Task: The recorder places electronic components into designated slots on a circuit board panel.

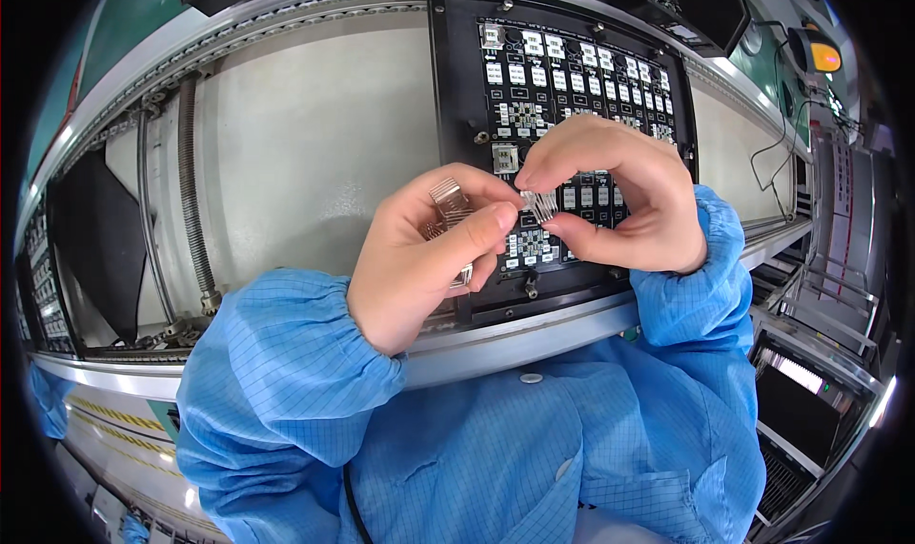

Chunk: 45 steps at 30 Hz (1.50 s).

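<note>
Pinches a silver strip [541, 206] between right hand's [610, 196] thumb and forefinger, over the black frame's [457, 86] left half toward its near edge, with left hand's [429, 248] thumb and forefinger together at its left end and other strips [447, 197] in that hand's curled fingers. Looks like a two-handed handling step, probably calling next for a light, even grip. Shows boards [519, 74] in the frame, pale bed [334, 115] beyond its left edge, scanner-like device [817, 52] past its far right corner.

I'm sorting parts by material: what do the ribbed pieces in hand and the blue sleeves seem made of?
Ribbed pieces: perhaps shiny metal, from their silvery glints, though clear plastic isn't ruled out. Blue sleeves: apparently thin woven fabric, slightly glossy, with creases and a fine dark grid.
</note>
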Each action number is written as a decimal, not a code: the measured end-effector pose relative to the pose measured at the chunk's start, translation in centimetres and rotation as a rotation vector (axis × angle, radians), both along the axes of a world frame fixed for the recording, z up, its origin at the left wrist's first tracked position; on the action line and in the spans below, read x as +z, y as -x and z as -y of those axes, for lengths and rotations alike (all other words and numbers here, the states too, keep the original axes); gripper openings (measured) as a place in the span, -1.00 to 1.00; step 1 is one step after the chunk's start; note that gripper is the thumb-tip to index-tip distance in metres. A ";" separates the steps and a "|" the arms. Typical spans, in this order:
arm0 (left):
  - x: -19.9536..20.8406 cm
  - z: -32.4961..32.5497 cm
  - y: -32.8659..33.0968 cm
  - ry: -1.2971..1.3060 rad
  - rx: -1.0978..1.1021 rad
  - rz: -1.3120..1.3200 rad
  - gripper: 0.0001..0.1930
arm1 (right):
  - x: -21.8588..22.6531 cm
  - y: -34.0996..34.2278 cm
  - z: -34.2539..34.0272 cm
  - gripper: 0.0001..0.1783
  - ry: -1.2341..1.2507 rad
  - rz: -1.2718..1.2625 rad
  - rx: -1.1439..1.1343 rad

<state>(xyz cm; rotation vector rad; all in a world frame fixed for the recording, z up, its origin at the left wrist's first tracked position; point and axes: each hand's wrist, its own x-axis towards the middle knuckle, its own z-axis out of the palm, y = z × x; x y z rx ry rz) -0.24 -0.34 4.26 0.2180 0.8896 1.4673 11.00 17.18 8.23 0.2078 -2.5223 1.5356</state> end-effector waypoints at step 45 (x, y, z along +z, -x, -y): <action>-1.3 -1.2 0.9 0.060 0.034 0.194 -0.68 | -3.4 1.7 -9.4 -0.53 -0.677 0.072 -0.384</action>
